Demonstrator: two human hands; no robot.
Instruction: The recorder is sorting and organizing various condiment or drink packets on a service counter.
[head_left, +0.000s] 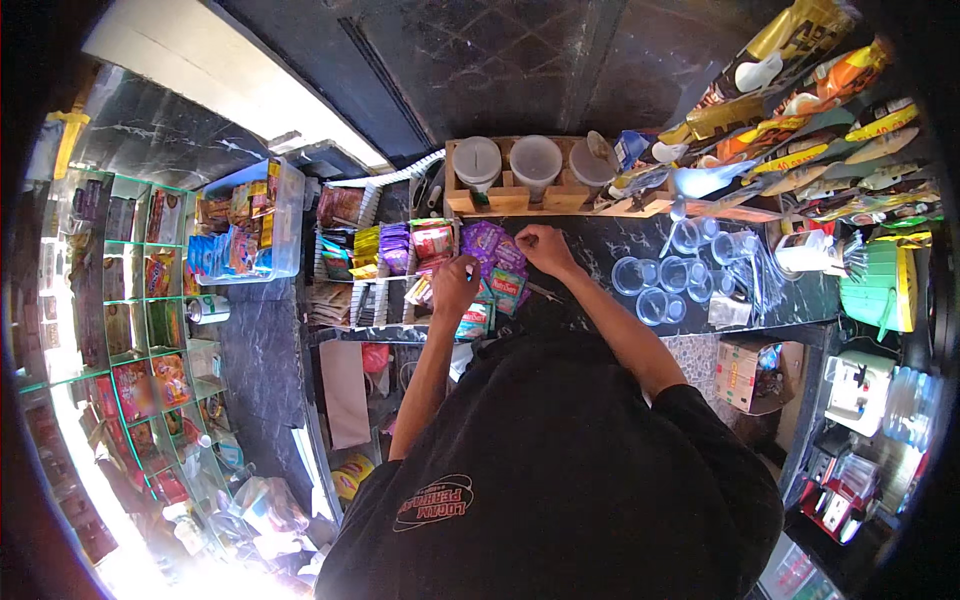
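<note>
My left hand (456, 286) is at the right edge of a divided sachet organizer (382, 280), with its fingers curled. A small pale spot shows at its fingertips, too small to identify. Purple drink sachets (491, 244) lie in a loose pile on the black marbled counter beside the organizer. At their right edge is my right hand (546, 250), its fingers bent; whether it pinches a sachet is hidden. Green NutriSari sachets (506, 291) lie just below the purple ones, between my forearms. Red-and-green sachets (432, 240) stand in the organizer compartment nearest my left hand.
Behind the pile stands a wooden rack (517, 201) holding lidded plastic tubs (535, 161). Clear plastic cups (660, 281) stand on the counter to the right, under hanging coffee packs (780, 135). At left are a clear bin of snacks (289, 225) and glass shelves (146, 302).
</note>
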